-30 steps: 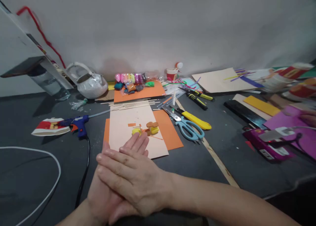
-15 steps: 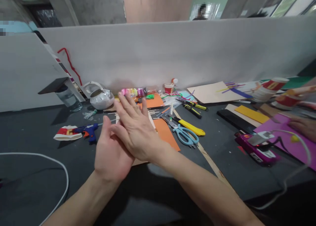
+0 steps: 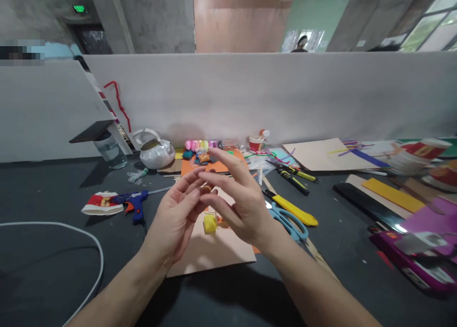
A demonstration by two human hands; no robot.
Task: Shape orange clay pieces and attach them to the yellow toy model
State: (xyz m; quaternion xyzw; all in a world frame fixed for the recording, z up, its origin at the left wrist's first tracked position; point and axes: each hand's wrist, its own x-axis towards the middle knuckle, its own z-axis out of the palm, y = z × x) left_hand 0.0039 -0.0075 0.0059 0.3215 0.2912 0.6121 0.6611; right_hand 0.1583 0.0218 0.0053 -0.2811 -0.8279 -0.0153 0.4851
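My left hand [image 3: 178,215] is raised over the table, palm turned up and fingers curled. At its fingertips shows a thin bit of a small yellow-orange piece [image 3: 206,189]; most of it is hidden, and its kind cannot be told. Facing it, my right hand [image 3: 243,201] has its fingers spread and holds nothing visible. Below both hands lies a beige sheet [image 3: 217,255]. On that sheet are a yellow lump [image 3: 210,223], which looks like modelling clay, and a small orange piece [image 3: 223,221], partly covered by my right hand.
To the left lie a blue glue gun [image 3: 137,205] and a red-and-white paper cup piece [image 3: 103,203]. Scissors [image 3: 289,222] and a yellow utility knife [image 3: 294,210] are at right. Behind stand a foil-covered basket [image 3: 157,153], a glass jar [image 3: 110,151] and clay packets [image 3: 202,146].
My palms were pressed flat together and have come apart, with the right hand lifted off to the right. The yellow lump on the sheet now shows. The view has tilted up.
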